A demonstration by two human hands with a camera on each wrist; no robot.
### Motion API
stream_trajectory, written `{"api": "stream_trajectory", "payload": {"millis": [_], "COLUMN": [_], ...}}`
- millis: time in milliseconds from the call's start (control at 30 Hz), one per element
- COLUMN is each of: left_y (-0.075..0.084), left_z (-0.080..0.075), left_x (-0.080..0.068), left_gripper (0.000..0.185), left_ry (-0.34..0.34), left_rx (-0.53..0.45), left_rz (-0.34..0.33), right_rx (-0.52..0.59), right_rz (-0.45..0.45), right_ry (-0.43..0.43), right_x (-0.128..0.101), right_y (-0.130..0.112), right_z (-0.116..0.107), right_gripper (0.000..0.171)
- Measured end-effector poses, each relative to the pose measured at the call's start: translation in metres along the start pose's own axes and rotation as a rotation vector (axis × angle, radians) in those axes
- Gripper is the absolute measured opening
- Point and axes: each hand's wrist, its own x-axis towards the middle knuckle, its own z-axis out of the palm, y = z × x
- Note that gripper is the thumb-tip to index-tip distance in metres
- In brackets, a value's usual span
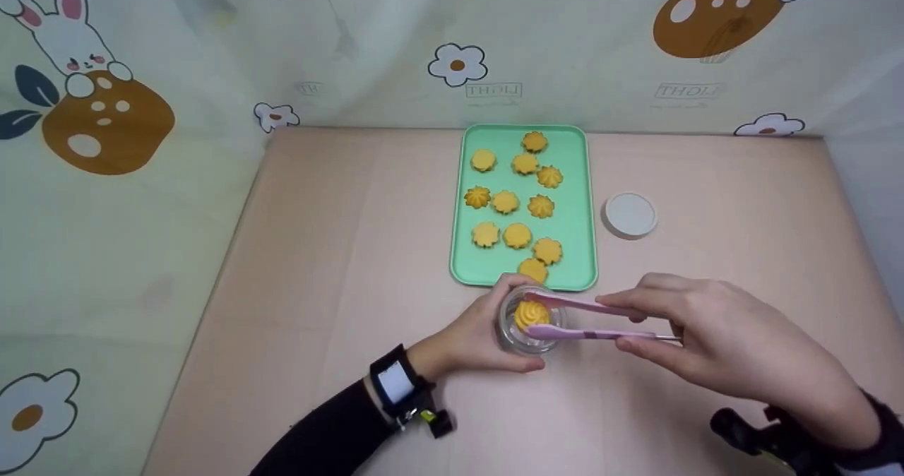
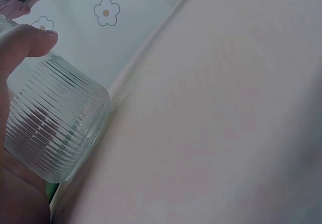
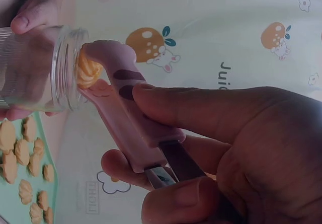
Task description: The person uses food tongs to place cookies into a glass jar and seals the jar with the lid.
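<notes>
Here my left hand (image 1: 472, 340) wraps its fingers round a ribbed glass jar (image 1: 530, 318) standing on the pink table (image 1: 318, 264) directly in front of me, while my right hand (image 1: 706, 335) squeezes a pair of pink tongs (image 1: 586, 320) whose tips are closed on a yellow swirl cookie (image 1: 531, 313) held right at the jar's mouth. The right wrist view shows the cookie (image 3: 88, 69) sitting level with the glass rim, pinched between the two flat tong ends (image 3: 108, 63), and my thumb and fingers pressing the handles together. In my judgement the main risk is the cookie catching on the rim, since it looks nearly as wide as the opening; a tilted approach could crumble its ridges or knock it out of the tongs onto the table. Easing my squeeze too early would drop it outside the jar, and a loose left-hand hold could let the jar (image 2: 53, 121) slide or tip under a push from the tongs. Just beyond my left hand lies a green tray (image 1: 580, 211) carrying eleven more cookies (image 1: 506, 201), its near edge almost touching the jar. Beyond my right hand, well apart from it, a white round lid (image 1: 629, 215) rests on the table. Patterned cloth walls (image 1: 141, 73) enclose the workspace; nothing stands between tongs and jar.
</notes>
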Motion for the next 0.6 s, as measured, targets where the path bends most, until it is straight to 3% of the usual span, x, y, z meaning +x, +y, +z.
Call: {"api": "stream_trajectory", "payload": {"millis": [600], "left_y": [0.0011], "left_z": [-0.0004], "left_x": [0.0005], "left_gripper": [0.095], "left_ry": [-0.008], "left_rx": [0.001], "left_rz": [0.017], "right_rx": [-0.091], "right_rz": [-0.014], "right_ry": [-0.005], "right_x": [0.0047], "right_y": [-0.0077], "right_z": [0.0029], "right_gripper": [0.034]}}
